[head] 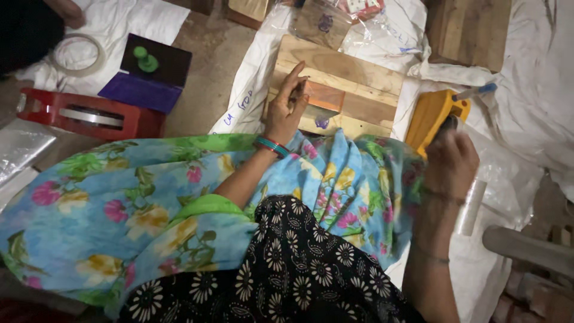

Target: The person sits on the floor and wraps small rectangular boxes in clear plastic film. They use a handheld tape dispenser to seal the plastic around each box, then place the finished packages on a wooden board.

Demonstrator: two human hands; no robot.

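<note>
Left hand (286, 113) flat on clear-wrapped brown packet (321, 98), fingers spread, pressing it onto wooden board (359, 72) at 12 o'clock. Right hand (449, 162) at 3 o'clock, blurred, fingers curled around yellow tape dispenser (431, 113); grip tightness unclear. Red tape cutter (84, 113) and purple stamp pad (143, 90) at 10 o'clock, well apart.
</note>
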